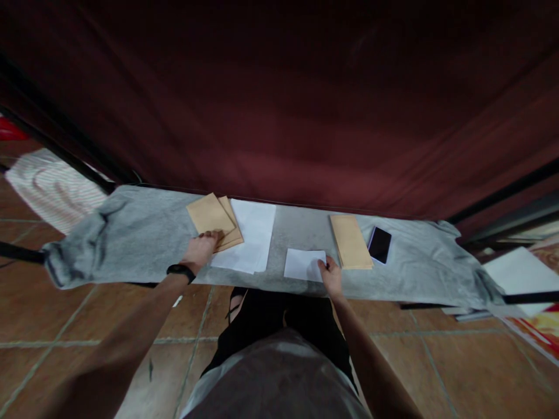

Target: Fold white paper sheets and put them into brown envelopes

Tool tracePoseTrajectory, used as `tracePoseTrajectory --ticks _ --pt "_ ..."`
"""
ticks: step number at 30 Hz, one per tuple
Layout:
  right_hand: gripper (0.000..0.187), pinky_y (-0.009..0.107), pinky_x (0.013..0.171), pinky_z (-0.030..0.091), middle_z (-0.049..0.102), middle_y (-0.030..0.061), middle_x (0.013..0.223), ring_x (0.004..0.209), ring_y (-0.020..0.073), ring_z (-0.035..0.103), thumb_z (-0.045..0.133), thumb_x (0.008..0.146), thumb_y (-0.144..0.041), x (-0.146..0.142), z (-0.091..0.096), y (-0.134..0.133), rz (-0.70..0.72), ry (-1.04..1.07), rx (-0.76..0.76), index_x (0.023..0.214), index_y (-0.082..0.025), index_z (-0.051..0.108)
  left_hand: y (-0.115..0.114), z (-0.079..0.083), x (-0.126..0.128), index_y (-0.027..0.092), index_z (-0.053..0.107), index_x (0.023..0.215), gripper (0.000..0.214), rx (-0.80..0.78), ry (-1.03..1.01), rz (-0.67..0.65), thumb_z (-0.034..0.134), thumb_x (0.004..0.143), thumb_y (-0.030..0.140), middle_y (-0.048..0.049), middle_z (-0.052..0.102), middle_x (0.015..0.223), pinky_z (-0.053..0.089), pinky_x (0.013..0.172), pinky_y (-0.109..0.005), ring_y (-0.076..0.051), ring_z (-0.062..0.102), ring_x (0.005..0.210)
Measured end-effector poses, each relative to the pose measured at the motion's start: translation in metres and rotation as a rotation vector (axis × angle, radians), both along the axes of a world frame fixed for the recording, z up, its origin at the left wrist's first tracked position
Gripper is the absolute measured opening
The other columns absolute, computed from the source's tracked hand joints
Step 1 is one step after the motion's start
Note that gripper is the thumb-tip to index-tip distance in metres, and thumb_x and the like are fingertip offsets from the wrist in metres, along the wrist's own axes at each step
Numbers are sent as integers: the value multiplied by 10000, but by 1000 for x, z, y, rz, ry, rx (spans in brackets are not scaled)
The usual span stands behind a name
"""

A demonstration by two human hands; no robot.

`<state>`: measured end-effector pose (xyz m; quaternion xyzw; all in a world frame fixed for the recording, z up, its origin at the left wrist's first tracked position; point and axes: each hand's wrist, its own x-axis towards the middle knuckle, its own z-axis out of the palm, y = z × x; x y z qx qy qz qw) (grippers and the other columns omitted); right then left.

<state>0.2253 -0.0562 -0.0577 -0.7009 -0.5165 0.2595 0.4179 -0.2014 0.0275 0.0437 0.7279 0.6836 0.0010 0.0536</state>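
Note:
My left hand [202,249], with a black band on the wrist, has its fingers closed at the lower edge of a brown envelope [209,213]. That envelope lies slanted on top of more brown envelopes [231,235], which partly cover large white sheets of paper [255,233]. A smaller white paper [304,265], seemingly folded, lies flat near the front edge. Its right end is pinched between the thumb and fingers of my right hand [332,274].
A grey cloth [140,238] covers the narrow bench. Right of my right hand lie a stack of brown envelopes [350,241] and a phone [379,244]. A dark red curtain [279,134] hangs behind. Striped fabric [61,186] is at the left, and a white board [522,276] at the right.

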Motion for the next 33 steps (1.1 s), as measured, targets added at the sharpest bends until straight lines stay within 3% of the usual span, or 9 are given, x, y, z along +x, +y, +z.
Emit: tracePoseTrajectory --ticks 4,7,9,13,18,23,28,30,33 --pt "455 456 923 519 674 180 1187 1062 291 639 478 904 -324 -6 14 -4 -15 -231 103 1296 -130 601 -9 24 18 125 568 1161 269 48 147 -24 426 955 223 -205 683 1107 528 801 -407 -335 682 1022" --pt "555 568 1095 401 500 221 1452 1335 344 481 492 936 -365 -29 36 -6 0 -350 171 1433 -119 490 -30 47 52 114 571 1145 287 99 150 23 411 980 286 -199 698 995 532 749 -416 -344 705 916" --pt "564 519 1137 390 483 191 1486 1372 313 459 485 959 -423 -57 51 -5 140 -206 177 1451 -148 482 -49 59 83 111 580 1133 271 109 119 25 435 966 268 -194 701 966 529 741 -410 -341 711 887" --pt "564 400 1018 526 631 110 1341 1211 241 616 474 953 -565 -118 68 0 376 379 1 1401 -231 545 -87 71 140 124 593 1132 239 56 61 -2 463 952 213 -174 705 937 521 715 -365 -314 720 872" --pt "400 332 826 585 735 41 1045 940 204 687 592 872 -528 -141 68 -5 487 763 -88 1132 -237 681 -112 67 174 140 610 1132 247 11 -43 -39 429 970 179 -178 706 954 509 671 -337 -291 726 863" --pt "314 271 595 547 730 5 818 670 166 644 681 752 -467 -134 67 -12 334 870 -174 942 -217 688 -122 53 185 134 619 1141 260 27 -97 -63 448 948 162 -189 697 948 518 661 -360 -303 718 836" --pt "277 310 685 556 728 19 740 722 198 658 730 684 -464 -130 69 -9 230 854 -95 782 -209 681 -127 36 192 186 583 1263 350 110 -195 -170 513 920 182 -175 697 1088 532 855 -396 -288 695 1004" --pt "255 343 766 563 746 26 786 800 219 677 694 711 -454 -119 69 -9 222 788 -75 794 -213 700 -123 35 185 234 471 1425 568 177 -252 -330 620 877 251 -181 584 1382 432 1068 -487 -319 565 1285" --pt "225 361 793 561 750 11 789 829 231 692 641 724 -415 -94 72 -15 242 676 -102 803 -219 720 -110 38 162 274 248 1574 989 226 -222 -526 788 751 362 -180 153 1676 162 1197 -631 -399 173 1531"
